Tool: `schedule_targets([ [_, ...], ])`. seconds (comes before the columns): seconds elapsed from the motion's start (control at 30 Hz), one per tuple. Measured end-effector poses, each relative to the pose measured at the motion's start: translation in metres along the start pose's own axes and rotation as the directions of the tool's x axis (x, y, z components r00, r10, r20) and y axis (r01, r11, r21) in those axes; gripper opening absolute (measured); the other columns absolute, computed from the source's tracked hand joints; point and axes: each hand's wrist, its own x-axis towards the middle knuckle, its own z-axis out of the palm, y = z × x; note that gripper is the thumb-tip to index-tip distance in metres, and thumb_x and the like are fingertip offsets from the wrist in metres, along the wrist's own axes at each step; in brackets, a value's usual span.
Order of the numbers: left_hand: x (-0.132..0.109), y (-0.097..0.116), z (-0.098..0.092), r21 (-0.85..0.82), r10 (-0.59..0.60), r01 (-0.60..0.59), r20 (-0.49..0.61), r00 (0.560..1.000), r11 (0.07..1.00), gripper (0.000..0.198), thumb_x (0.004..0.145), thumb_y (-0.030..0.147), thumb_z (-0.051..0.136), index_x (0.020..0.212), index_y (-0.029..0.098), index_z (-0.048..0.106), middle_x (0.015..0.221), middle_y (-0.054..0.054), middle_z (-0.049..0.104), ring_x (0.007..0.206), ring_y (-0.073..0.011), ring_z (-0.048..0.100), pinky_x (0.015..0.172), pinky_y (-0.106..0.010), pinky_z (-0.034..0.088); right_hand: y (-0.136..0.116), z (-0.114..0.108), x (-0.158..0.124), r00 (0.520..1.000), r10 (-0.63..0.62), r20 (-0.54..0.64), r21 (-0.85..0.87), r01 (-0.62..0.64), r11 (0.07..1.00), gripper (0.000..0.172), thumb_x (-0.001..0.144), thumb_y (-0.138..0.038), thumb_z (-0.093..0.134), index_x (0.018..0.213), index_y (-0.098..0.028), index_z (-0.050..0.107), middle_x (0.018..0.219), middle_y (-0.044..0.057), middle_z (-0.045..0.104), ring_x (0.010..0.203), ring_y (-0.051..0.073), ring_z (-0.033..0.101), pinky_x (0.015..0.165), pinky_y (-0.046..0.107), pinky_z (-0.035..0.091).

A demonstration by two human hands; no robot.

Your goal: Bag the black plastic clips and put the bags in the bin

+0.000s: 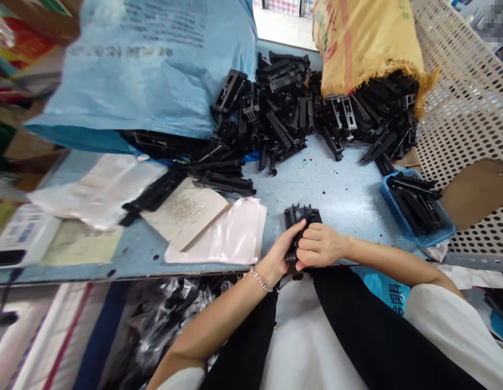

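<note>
Lower centre: the left hand and right hand grip a black plastic part with fingers clenched at the surface's near edge. They appear to be pressing it together, which calls for an even squeeze.

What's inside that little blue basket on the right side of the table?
Long black plastic parts lie piled in the blue basket, some poking over its rim; they cover its bottom. The left hand and right hand grip another black piece nearby.
</note>
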Motion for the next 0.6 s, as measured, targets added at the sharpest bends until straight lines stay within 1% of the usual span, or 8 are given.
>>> schedule_targets([
  [0.07, -0.009, 0.007, 0.001, 0.072, 0.291, -0.288, -0.04, 0.956, 0.955, 0.035, 0.078, 0.043, 0.081, 0.09, 0.015, 0.062, 0.067, 0.0, 0.067, 0.056, -0.0134, 0.065, 0.052, -0.023, 0.055, -0.003, 0.007, -0.001, 0.998, 0.067, 0.019, 0.017, -0.067, 0.998, 0.032, 0.1, -0.053, 0.052, 0.084, -0.029, 0.066, 0.076, 0.0, 0.06, 0.073, 0.02, 0.057, 0.067, 0.037, 0.048],
  [0.1, -0.013, 0.013, -0.001, 0.121, 0.46, -0.451, -0.063, 0.886, 0.884, 0.041, 0.075, 0.042, 0.084, 0.097, 0.018, 0.059, 0.071, 0.002, 0.067, 0.059, -0.0129, 0.066, 0.056, -0.023, 0.056, 0.0, 0.011, -0.002, 0.995, 0.101, 0.012, 0.031, -0.102, 0.994, 0.032, 0.101, -0.053, 0.05, 0.088, -0.029, 0.067, 0.079, 0.0, 0.062, 0.075, 0.02, 0.058, 0.068, 0.037, 0.049],
  [0.2, -0.014, 0.03, -0.017, 0.257, 0.812, -0.772, -0.119, 0.572, 0.581, 0.054, 0.071, 0.036, 0.086, 0.109, 0.025, 0.05, 0.086, 0.003, 0.069, 0.074, -0.0149, 0.071, 0.071, -0.028, 0.06, 0.038, 0.022, -0.007, 0.956, 0.291, -0.034, 0.078, -0.288, 0.954, 0.039, 0.103, -0.056, 0.043, 0.104, -0.025, 0.067, 0.093, 0.004, 0.068, 0.088, 0.022, 0.061, 0.078, 0.039, 0.053],
  [0.27, -0.003, 0.032, -0.035, 0.335, 0.813, -0.743, -0.164, 0.559, 0.579, 0.047, 0.077, 0.038, 0.078, 0.112, 0.024, 0.051, 0.096, -0.001, 0.071, 0.087, -0.0203, 0.073, 0.081, -0.037, 0.06, 0.087, 0.026, -0.017, 0.831, 0.552, -0.07, 0.049, -0.55, 0.834, 0.044, 0.104, -0.054, 0.038, 0.116, -0.022, 0.064, 0.107, 0.01, 0.069, 0.102, 0.026, 0.061, 0.092, 0.045, 0.052],
  [0.37, 0.023, 0.018, -0.064, 0.544, 0.734, -0.55, -0.197, 0.65, 0.634, 0.036, 0.083, 0.041, 0.065, 0.11, 0.017, 0.059, 0.107, -0.011, 0.07, 0.108, -0.0305, 0.069, 0.098, -0.051, 0.054, 0.171, 0.025, -0.038, 0.411, 0.891, -0.192, -0.057, -0.911, 0.408, 0.041, 0.104, -0.038, 0.043, 0.133, -0.012, 0.056, 0.137, 0.021, 0.055, 0.131, 0.033, 0.047, 0.11, 0.051, 0.041],
  [0.43, 0.04, 0.004, -0.078, 0.745, 0.806, -0.472, -0.145, 0.574, 0.471, 0.042, 0.085, 0.039, 0.061, 0.12, 0.015, 0.061, 0.128, -0.017, 0.064, 0.129, -0.0348, 0.056, 0.113, -0.056, 0.042, 0.216, 0.021, -0.053, 0.206, 0.958, -0.2, -0.105, -0.977, 0.188, 0.047, 0.101, -0.029, 0.05, 0.143, -0.007, 0.048, 0.148, 0.025, 0.044, 0.139, 0.036, 0.038, 0.114, 0.053, 0.035],
  [0.5, 0.053, -0.008, -0.087, 0.882, 0.88, -0.407, -0.018, 0.474, 0.237, 0.051, 0.09, 0.038, 0.056, 0.135, 0.014, 0.055, 0.144, -0.02, 0.052, 0.142, -0.0351, 0.043, 0.121, -0.056, 0.03, 0.242, 0.018, -0.066, 0.121, 0.978, -0.172, -0.123, -0.987, 0.101, 0.05, 0.099, -0.026, 0.052, 0.145, -0.007, 0.045, 0.146, 0.025, 0.045, 0.136, 0.036, 0.038, 0.113, 0.054, 0.034],
  [0.6, 0.059, -0.012, -0.094, 0.941, 0.893, -0.336, 0.183, 0.412, -0.038, 0.051, 0.097, 0.034, 0.044, 0.142, 0.011, 0.051, 0.145, -0.023, 0.048, 0.142, -0.0351, 0.041, 0.122, -0.061, 0.026, 0.244, 0.017, -0.076, 0.107, 0.984, -0.145, -0.116, -0.989, 0.09, 0.049, 0.099, -0.027, 0.052, 0.143, -0.007, 0.046, 0.134, 0.022, 0.053, 0.125, 0.033, 0.045, 0.111, 0.054, 0.035],
])
